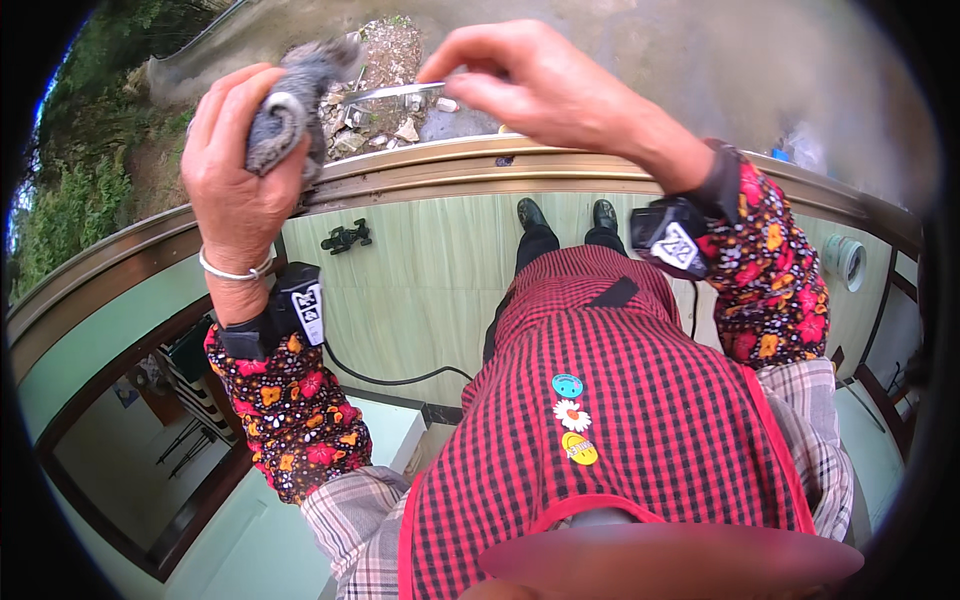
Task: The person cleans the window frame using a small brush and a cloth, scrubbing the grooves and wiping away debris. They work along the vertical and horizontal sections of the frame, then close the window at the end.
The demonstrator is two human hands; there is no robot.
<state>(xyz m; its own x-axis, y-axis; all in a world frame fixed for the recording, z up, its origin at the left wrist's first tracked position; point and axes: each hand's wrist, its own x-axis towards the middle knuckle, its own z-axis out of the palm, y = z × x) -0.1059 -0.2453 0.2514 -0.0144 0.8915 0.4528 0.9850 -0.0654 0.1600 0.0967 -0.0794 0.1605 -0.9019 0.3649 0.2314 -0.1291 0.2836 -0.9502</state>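
Note:
My left hand point(240, 160) is closed round a bunched grey cloth point(300, 110), fluffy at its upper end and with a pale curled edge showing between thumb and fingers. From the cloth a thin shiny metal-like strip point(395, 92) runs across to my right hand point(525, 85). The thumb and forefinger of that hand pinch the strip's right end; its exact kind cannot be made out. Both hands are raised over the brown window-track ledge point(430, 160), apart from it.
Beyond the ledge lie rubble point(405, 130), wet-looking ground and green bushes point(75, 210). On the pale tiled floor sit a small black toy-like vehicle point(347, 237) and a roll of tape point(845, 262). A black cable point(400, 380) hangs from the left wrist device point(300, 305).

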